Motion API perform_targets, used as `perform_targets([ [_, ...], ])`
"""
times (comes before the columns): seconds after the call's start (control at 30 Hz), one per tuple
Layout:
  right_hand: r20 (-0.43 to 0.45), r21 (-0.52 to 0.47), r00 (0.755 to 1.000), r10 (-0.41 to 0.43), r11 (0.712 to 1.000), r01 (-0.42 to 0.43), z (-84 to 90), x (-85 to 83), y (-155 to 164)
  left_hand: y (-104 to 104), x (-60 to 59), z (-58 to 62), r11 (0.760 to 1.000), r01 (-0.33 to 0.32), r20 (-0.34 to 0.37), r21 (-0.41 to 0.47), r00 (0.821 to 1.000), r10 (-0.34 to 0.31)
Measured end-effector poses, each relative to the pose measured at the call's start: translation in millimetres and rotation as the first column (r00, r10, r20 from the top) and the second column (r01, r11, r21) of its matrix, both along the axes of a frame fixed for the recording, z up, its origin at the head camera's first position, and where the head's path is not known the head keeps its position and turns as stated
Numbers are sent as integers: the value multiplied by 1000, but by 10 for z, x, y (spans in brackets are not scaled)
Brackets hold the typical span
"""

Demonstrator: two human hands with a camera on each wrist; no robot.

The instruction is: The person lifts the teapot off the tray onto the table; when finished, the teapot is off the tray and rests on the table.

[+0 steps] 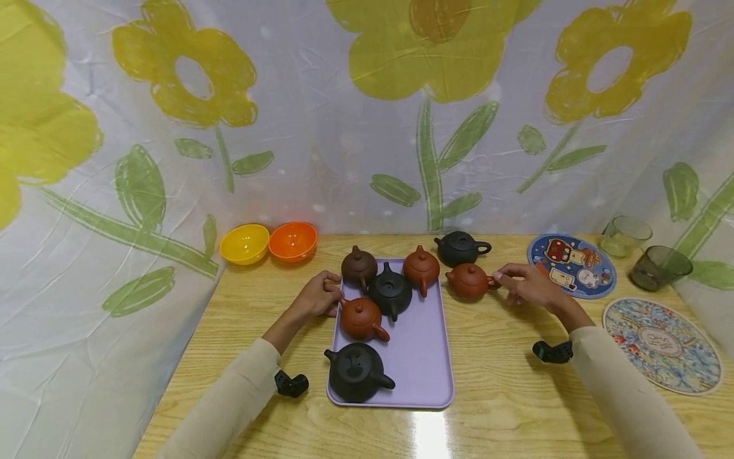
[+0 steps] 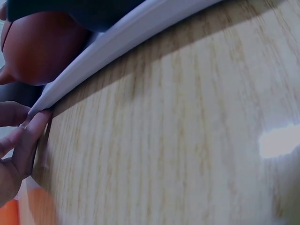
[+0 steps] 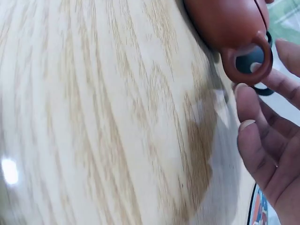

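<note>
A lavender tray [image 1: 418, 357] lies mid-table and carries several small teapots, red-brown, dark brown and black. My left hand [image 1: 318, 296] is at the tray's left rim [image 2: 117, 42], where thumb and finger [image 2: 28, 136] pinch the edge beside a red-brown teapot [image 2: 42, 47]. Right of the tray, another red-brown teapot [image 1: 469, 282] stands on the wood with a black teapot [image 1: 460, 247] behind it. My right hand [image 1: 524, 285] reaches toward this red-brown teapot's [image 3: 225, 23] handle. Its fingers [image 3: 262, 140] are relaxed and lie just beside the handle loop, gripping nothing.
A yellow bowl [image 1: 244, 243] and an orange bowl [image 1: 293, 241] sit at the back left. At the right are a round cartoon mat [image 1: 571, 264], a patterned round mat [image 1: 662, 344] and two glass cups [image 1: 625, 236] [image 1: 659, 266]. A flowered cloth hangs behind and at both sides.
</note>
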State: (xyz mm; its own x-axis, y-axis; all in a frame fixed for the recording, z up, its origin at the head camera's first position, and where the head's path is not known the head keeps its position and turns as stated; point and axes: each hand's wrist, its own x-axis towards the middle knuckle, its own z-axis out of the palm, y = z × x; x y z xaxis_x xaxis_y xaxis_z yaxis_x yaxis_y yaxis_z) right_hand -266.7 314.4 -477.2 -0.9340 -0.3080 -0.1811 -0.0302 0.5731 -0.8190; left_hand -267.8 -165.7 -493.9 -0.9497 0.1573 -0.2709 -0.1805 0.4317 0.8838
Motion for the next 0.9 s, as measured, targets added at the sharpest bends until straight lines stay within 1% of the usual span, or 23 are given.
perform_targets([
  [0.2, -91, -10, 995, -36, 999, 35, 48, 93, 83, 4, -8, 2, 1000, 2, 14, -11, 1000, -2],
  [0.37, -115, -18, 992, -55, 998, 53, 140, 188, 116, 4, -8, 8, 1000, 3, 9, -19, 1000, -3],
  [0.5, -134, -22, 990, -51, 999, 49, 211, 280, 93, 4, 0, 10, 1000, 3, 6, -21, 1000, -3],
  [0.67, -143, -47, 990, -23, 999, 16, 266, 415, -41, 8, -2, 3, 1000, 4, 4, -19, 1000, -4],
  [0.9, -143, -121, 987, 74, 988, -92, 271, 631, -375, -3, -11, -9, 1000, 12, 1, -13, 1000, -12],
])
